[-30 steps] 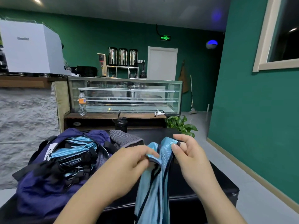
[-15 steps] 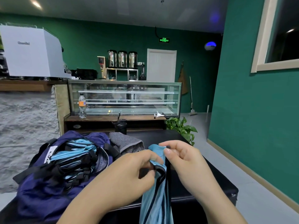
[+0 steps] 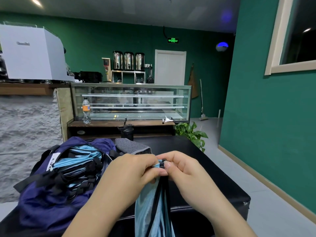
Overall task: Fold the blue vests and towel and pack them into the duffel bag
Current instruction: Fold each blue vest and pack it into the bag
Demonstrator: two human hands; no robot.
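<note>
Above the near edge of a black table (image 3: 196,151), the person's two hands meet at the top of a light blue vest (image 3: 150,207) with black trim. The left hand (image 3: 130,170) has its fingers curled and pinches the bunched top edge of the vest from the left; the right hand (image 3: 184,168) does the same from the right, thumb and fingers closed on the same gathered bit of fabric. The two sets of fingertips are touching or very nearly so. From that pinch the vest hangs straight down in narrow folds, in front of the table's front edge and out of the bottom of the picture.

To the left on the table sits a navy duffel bag (image 3: 51,207), its top open — inside lies a stack of folded blue vests (image 3: 77,161) with black straps and buckles showing. Just behind the hands, beside the bag's right end, rests a grey striped towel (image 3: 131,147), folded or rolled; which one cannot be told.

Beyond the table stand a glass display case (image 3: 131,101), a plastic bottle (image 3: 86,110) on the wooden ledge before it, and a green potted plant (image 3: 191,132) at the table's far right corner.
</note>
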